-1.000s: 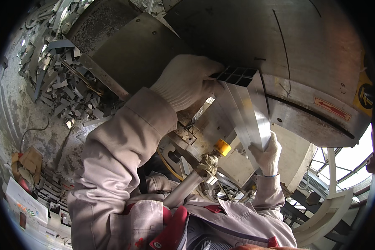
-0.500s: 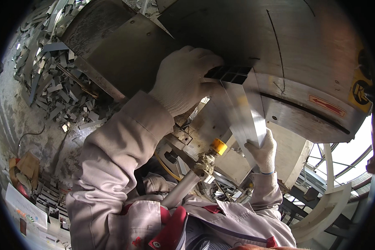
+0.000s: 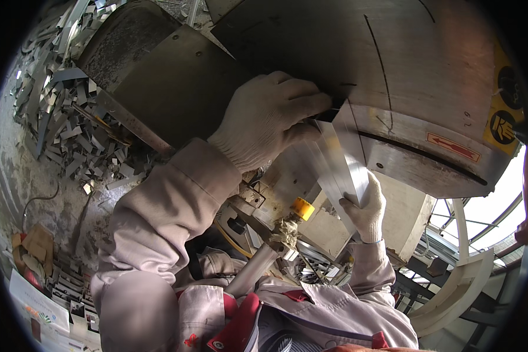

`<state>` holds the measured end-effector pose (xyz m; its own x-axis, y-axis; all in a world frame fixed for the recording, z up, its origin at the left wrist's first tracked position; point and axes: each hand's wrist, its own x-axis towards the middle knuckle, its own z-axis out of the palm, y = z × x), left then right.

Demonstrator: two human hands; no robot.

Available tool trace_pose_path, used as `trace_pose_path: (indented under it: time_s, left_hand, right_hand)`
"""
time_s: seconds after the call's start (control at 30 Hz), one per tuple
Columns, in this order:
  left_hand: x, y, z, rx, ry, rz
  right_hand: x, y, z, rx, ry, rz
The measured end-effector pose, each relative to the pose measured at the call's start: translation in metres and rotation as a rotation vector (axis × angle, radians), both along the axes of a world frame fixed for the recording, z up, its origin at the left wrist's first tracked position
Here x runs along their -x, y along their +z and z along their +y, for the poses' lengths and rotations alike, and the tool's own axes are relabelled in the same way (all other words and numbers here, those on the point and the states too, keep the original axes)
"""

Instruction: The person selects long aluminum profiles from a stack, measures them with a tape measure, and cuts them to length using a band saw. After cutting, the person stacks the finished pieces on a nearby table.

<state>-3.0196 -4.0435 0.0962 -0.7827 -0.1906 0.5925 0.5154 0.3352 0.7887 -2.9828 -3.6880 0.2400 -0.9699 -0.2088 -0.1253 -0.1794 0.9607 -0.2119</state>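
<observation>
A shiny hollow aluminium profile (image 3: 339,167) slants across the middle in front of a metal machine. My left hand (image 3: 270,117), in a white knitted glove, closes at its upper end, fingers on the far side and thumb nearer me. Those fingers cover part of the dark open end. Lower down, my right hand (image 3: 366,211), gloved as well, is wrapped round the profile with the thumb across its face. Where the palms meet the metal is hidden.
The big metal housing (image 3: 428,76) with a red arrow label (image 3: 453,147) fills the upper right. Below the profile sits a yellow cap (image 3: 302,208) by a grey tube (image 3: 253,270). Metal offcuts (image 3: 70,129) lie heaped on the floor at left. A curved pale frame (image 3: 457,299) stands lower right.
The profile's open end has turned, so its dark chambers show less. My left fingers have moved right over that end. My right hand keeps its hold, and the whole view has shifted slightly.
</observation>
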Motion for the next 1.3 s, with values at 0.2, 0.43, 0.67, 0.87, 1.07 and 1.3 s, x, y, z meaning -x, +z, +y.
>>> trace_pose_path:
  time_s: [0.2,0.43,0.67,0.87,1.07,1.3]
  left_hand:
    - [-0.001,0.001,0.001,-0.051,0.029,-0.051]
    - [-0.007,-0.004,-0.005,-0.244,0.057,-0.292]
    - [-0.010,-0.018,-0.004,0.193,0.061,-0.430]
    - [-0.007,-0.025,-0.004,0.203,0.037,-0.430]
    - [-0.005,-0.032,-0.006,0.202,0.021,-0.327]
    - [-0.004,-0.034,-0.007,0.198,-0.004,-0.341]
  right_hand:
    - [0.001,-0.002,-0.003,-0.024,0.007,0.004]
    - [0.000,-0.002,-0.007,-0.044,-0.022,-0.016]
    - [0.001,-0.001,-0.008,-0.083,-0.032,-0.017]
    - [0.000,-0.001,-0.011,-0.086,-0.026,-0.015]
    - [0.001,0.001,-0.014,-0.116,-0.025,-0.022]
    - [0.000,0.003,-0.013,-0.035,-0.085,-0.071]
